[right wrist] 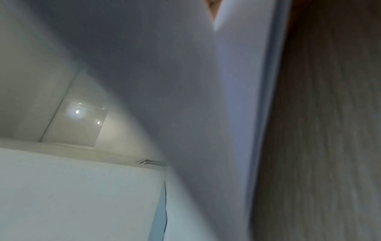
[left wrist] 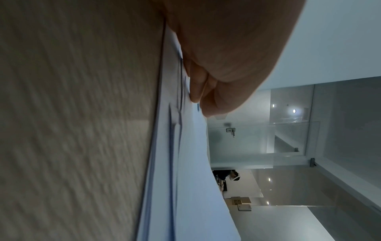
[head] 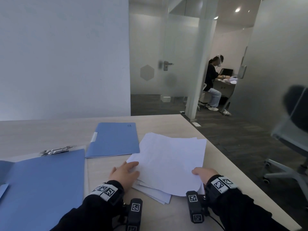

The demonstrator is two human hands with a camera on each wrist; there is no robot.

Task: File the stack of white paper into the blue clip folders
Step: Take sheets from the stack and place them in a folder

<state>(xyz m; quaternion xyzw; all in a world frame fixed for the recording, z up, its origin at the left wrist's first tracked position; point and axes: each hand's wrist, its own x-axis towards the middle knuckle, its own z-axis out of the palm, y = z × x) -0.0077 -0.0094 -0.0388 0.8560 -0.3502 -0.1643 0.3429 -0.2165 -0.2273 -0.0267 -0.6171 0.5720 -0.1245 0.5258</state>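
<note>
A loose stack of white paper (head: 170,157) lies on the table at centre right. My left hand (head: 125,172) rests flat on its left edge, fingers stretched over the sheets; the left wrist view shows the left hand (left wrist: 206,97) touching the paper (left wrist: 191,163). My right hand (head: 203,174) pinches the near right corner of the top sheets, thumb on top, and the corner curls upward. Lifted paper (right wrist: 185,97) fills the right wrist view. An open blue folder (head: 43,185) with a metal clip (head: 56,150) lies at left. A closed blue folder (head: 115,140) lies behind.
The wooden table (head: 166,124) ends at a slanting right edge close to the paper. An office chair (head: 293,130) stands on the floor to the right. A person (head: 212,84) sits at a desk in a far room behind glass walls.
</note>
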